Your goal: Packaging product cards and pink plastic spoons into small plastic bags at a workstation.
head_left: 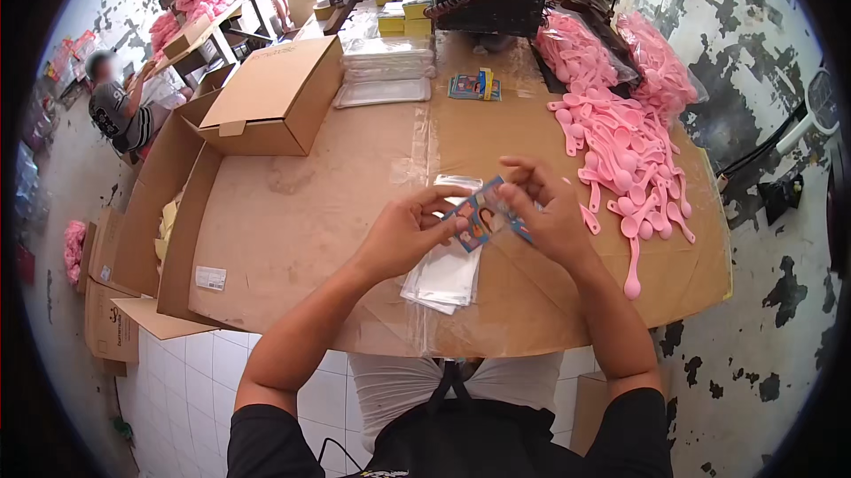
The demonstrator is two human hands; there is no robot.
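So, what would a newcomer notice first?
The heap of pink spoons on the right of the table strikes first. Next comes the blue printed card in the left hand, above clear plastic bags near the middle. Then a brown cardboard box stands farther back left.

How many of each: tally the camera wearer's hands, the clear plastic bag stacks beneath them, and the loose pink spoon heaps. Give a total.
Hands: 2 (left hand, right hand)
Clear plastic bag stack: 1
Loose pink spoon heap: 1
Total: 4
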